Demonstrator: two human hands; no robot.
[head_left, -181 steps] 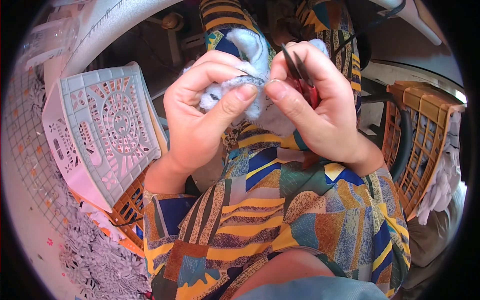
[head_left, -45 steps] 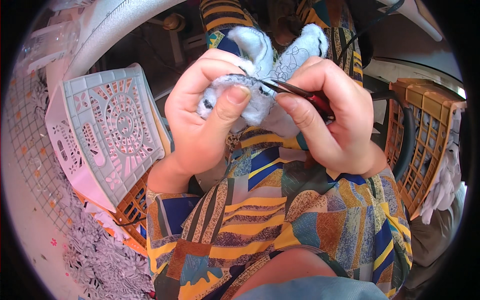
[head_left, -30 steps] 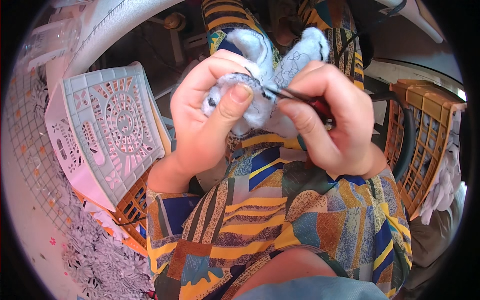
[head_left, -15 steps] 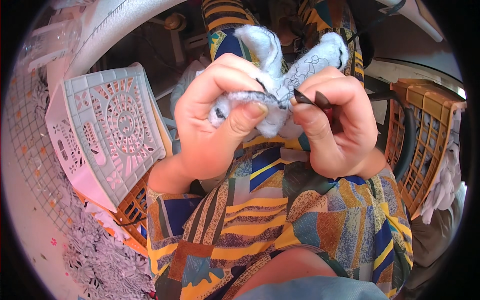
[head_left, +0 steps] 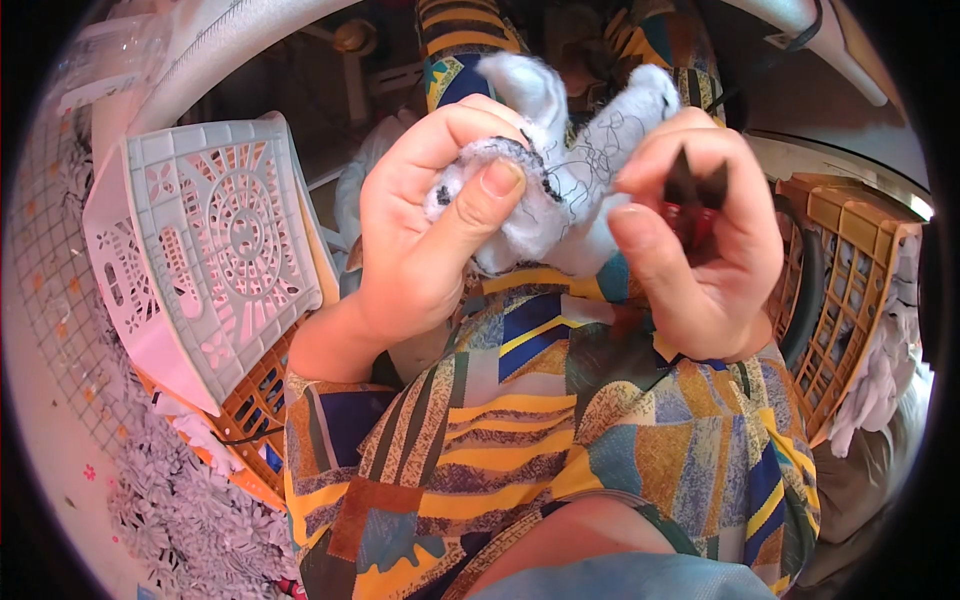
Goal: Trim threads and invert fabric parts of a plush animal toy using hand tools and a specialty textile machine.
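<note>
My left hand (head_left: 415, 215) pinches a fuzzy pale blue-white fabric piece (head_left: 540, 225) between thumb and fingers. Dark stitching runs along its folded edge. Two long soft parts of it stick up beyond my hands, and curly loose dark threads (head_left: 592, 150) lie over the right one. In my right hand (head_left: 715, 255), just right of the fabric, is a small pair of thread snips (head_left: 692, 195). Their dark blades point up and stand apart, and their red body is partly hidden in the palm. The thumb and index fingertips of that hand are apart with nothing visible between them.
A pale plastic basket (head_left: 195, 250) tilts at the left over an orange-brown crate (head_left: 262, 420). Another brown crate (head_left: 850, 290) with pale fabric pieces stands at the right. Many greyish fabric pieces (head_left: 190, 510) are heaped lower left. Patterned cloth (head_left: 520, 400) covers my lap.
My right hand has drawn back to the right from the fabric edge, and the snips have swung from pointing left to pointing up. The left hand has turned the fabric a little.
</note>
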